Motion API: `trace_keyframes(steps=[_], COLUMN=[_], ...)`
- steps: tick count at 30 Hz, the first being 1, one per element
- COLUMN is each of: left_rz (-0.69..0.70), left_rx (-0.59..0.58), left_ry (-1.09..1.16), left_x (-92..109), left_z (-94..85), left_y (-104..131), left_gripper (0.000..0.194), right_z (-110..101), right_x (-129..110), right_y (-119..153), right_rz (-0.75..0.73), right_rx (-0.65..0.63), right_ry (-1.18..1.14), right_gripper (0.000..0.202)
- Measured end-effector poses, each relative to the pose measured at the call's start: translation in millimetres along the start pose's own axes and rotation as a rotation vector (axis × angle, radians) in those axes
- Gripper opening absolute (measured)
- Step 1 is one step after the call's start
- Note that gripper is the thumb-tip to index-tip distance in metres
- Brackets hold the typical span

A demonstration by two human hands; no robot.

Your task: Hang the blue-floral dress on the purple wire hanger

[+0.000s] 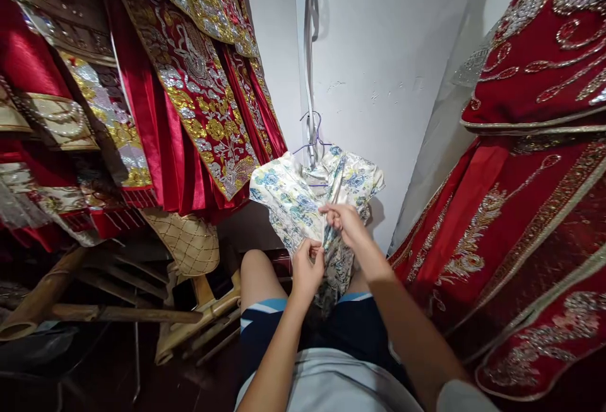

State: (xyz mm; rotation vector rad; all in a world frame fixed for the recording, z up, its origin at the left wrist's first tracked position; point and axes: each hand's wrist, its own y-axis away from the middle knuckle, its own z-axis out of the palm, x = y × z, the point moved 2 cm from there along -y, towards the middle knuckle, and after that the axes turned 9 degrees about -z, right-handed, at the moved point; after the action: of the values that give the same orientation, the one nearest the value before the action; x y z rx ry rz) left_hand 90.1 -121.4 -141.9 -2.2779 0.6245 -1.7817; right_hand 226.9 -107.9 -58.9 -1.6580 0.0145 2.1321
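Observation:
A white garment with blue and yellow flowers (294,196) hangs on a thin purple wire hanger (316,141) in front of me. Its neckline is open in a V, and the lower part drops between my knees. My left hand (308,265) pinches the garment's front edge below the V, thumb against fingertips. Just above and to the right, my right hand (341,217) has its fingers closed on the same front edge. Any small fastener between the fingers is too small to make out.
Red robes with gold and silver embroidery (203,96) hang close on the left. More beaded red garments (492,210) hang on the right. A bamboo chair (123,312) stands at lower left. Behind the hanger are a metal pole (307,33) and a white wall (383,40).

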Motion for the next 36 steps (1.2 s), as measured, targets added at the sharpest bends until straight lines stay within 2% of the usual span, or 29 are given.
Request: trace_keyframes(steps=[3,5,7,9,12,15,17,19,21,25,28,31,34,35,36], left_rz=[0.003,-0.008,-0.035,-0.062,0.015,0.258,0.393,0.502,0.562,0.576,0.494,0.349,0.204,0.156,0.099], left_rx=[-0.057,-0.091,-0.112,-0.123,-0.091,0.065,0.076,0.017,0.0,0.078,0.19,0.378,0.522,0.541,0.497], left_ry=[-0.026,-0.033,-0.024,0.003,0.078,0.051,-0.082,-0.242,-0.35,-0.377,-0.275,-0.103,-0.007,0.013,0.047], left_x=[-5.5,-11.3,-14.0,-7.0,29.8,84.0,112.6,129.0,134.7,130.4,120.7,106.5,83.8,73.6,61.9], left_z=[8.5,14.8,17.3,13.9,-2.9,-26.9,-37.1,-41.0,-42.4,-45.5,-56.9,-84.3,-118.6,-128.2,-135.1], left_y=[4.6,8.5,8.6,-0.6,-39.6,-98.9,-136.2,-162.4,-175.1,-177.6,-184.4,-206.2,-231.8,-237.9,-242.3], left_gripper=[0.007,0.008,0.008,0.01,0.019,0.033,0.028,0.015,0.016,0.017,0.017,0.016,0.016,0.018,0.02], right_z=[6.9,11.4,16.7,21.7,26.2,27.9,28.1,27.2,25.9,25.6,22.0,10.7,-1.0,-3.0,-3.8], right_x=[-45.5,-70.1,-83.1,-85.7,-79.1,-75.1,-76.0,-75.5,-69.6,-40.1,-12.4,4.9,4.6,1.9,-0.8], right_y=[-53.2,-78.1,-87.7,-83.8,-68.1,-59.2,-60.7,-67.1,-75.1,-83.4,-79.6,-71.4,-63.0,-60.7,-58.5], right_rz=[-0.05,-0.093,-0.108,-0.16,-0.254,-0.31,-0.346,-0.365,-0.375,-0.467,-0.528,-0.537,-0.552,-0.556,-0.557], right_rx=[0.038,0.092,0.079,0.023,-0.024,-0.035,-0.067,-0.085,-0.086,-0.068,-0.029,0.033,0.085,0.095,0.099], right_ry=[-0.016,-0.074,-0.077,-0.031,0.071,0.13,0.124,0.079,0.041,0.153,0.354,0.434,0.429,0.422,0.414], right_gripper=[0.014,0.015,0.016,0.018,0.025,0.029,0.03,0.031,0.031,0.031,0.032,0.036,0.036,0.036,0.036])
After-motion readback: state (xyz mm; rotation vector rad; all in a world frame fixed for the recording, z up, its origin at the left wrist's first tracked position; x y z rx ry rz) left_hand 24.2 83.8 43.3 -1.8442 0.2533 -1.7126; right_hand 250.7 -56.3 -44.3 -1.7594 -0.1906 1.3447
